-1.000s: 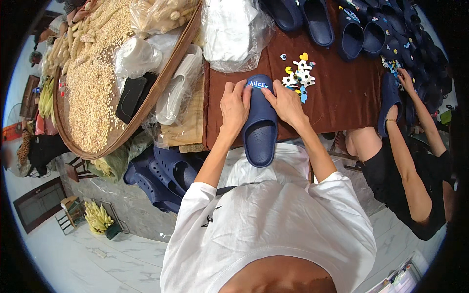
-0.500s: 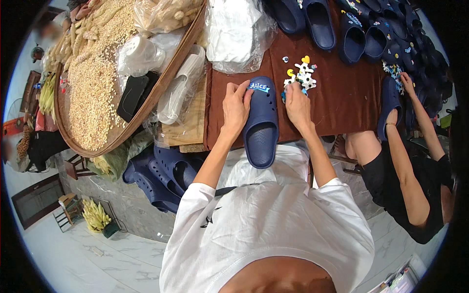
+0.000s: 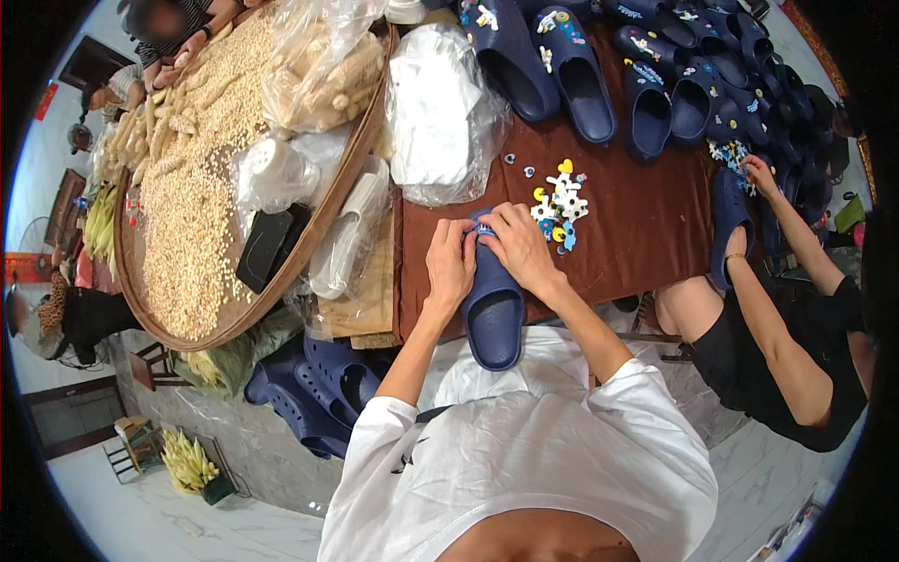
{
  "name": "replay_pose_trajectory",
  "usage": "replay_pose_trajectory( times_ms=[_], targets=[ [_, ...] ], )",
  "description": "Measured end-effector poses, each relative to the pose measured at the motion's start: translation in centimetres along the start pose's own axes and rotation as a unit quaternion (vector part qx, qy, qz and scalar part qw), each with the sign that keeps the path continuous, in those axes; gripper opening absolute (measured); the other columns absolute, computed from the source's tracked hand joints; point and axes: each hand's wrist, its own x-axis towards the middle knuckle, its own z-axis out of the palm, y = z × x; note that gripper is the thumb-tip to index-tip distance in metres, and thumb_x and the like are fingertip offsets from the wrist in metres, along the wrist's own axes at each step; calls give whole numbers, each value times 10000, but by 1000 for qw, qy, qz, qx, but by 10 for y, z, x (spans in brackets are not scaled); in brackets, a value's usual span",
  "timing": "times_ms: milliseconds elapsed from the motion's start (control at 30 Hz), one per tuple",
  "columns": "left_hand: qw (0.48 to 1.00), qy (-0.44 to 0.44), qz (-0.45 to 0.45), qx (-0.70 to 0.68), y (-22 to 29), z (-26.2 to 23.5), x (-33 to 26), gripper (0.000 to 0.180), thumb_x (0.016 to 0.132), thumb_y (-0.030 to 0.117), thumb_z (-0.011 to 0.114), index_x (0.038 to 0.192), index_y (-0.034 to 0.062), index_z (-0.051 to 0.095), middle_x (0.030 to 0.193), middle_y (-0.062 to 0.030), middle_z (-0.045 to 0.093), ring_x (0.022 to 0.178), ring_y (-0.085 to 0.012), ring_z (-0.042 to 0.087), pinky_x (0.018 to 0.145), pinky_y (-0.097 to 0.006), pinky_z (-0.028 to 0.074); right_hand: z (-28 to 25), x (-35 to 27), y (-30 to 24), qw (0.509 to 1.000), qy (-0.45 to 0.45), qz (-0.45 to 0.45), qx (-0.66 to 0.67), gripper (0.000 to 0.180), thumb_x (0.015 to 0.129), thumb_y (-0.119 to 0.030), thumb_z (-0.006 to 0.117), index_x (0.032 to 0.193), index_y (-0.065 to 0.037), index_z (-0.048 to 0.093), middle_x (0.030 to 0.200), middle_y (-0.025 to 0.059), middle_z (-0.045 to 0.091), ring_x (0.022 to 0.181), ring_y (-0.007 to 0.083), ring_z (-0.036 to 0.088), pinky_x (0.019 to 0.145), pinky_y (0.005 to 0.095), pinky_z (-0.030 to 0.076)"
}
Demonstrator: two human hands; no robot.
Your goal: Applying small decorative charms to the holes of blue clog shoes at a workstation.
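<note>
A navy clog (image 3: pixel 494 323) with a ventilated toe lies in front of me, its toe on the table and its heel hanging over the near edge. My left hand (image 3: pixel 453 264) grips its toe from the left side. My right hand (image 3: pixel 521 247) is curled over the toe from the right, fingertips pressed close to the left ones. A blue lettered shoe charm (image 3: pixel 484 230) shows partly between the fingers; anything else under them is hidden. Just right of the hands lies a small pile of white, yellow and blue shoe charms (image 3: pixel 567 201).
Decorated navy clogs (image 3: pixel 585 94) line the far side of the brown cloth (image 3: pixel 646 220). On the left are a round tray (image 3: pixel 323 155) of corn kernels, a black phone (image 3: pixel 266 251) and bagged white clogs (image 3: pixel 348 234). At right another person's hand (image 3: pixel 760 175) reaches to more charms.
My right hand has moved left from the charm pile onto the clog's toe. My left hand stays on the clog, its fingers now further over the toe. The view has shifted.
</note>
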Motion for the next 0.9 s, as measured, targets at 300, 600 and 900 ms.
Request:
replay_pose_trajectory(
  times_ms=[300,600,900],
  targets=[
    [999,12,27,-17,-1,-1,0,121,908,2,613,1028,18,623,923,-152,576,819,-332,604,721,-412,492,6,7,6,994,-20,28,104,243,819,-87,729,945,-26,530,914,133,549,886,347,547,782,450,445],
    [997,-10,18,-81,29,-2,16,108,903,39,674,1008,22,654,899,-126,598,729,-265,620,644,-352,507,-20,-25,55,979,113,162,44,155,892,-90,649,1001,-22,563,950,158,592,926,363,581,814,454,459],
    [974,-143,121,-127,84,36,33,311,904,84,677,1211,42,655,1158,-179,622,1044,-353,631,866,-403,524,-43,-19,87,974,167,136,-72,220,903,-61,621,1120,-45,596,1090,162,562,985,368,557,844,465,452]
  ],
)
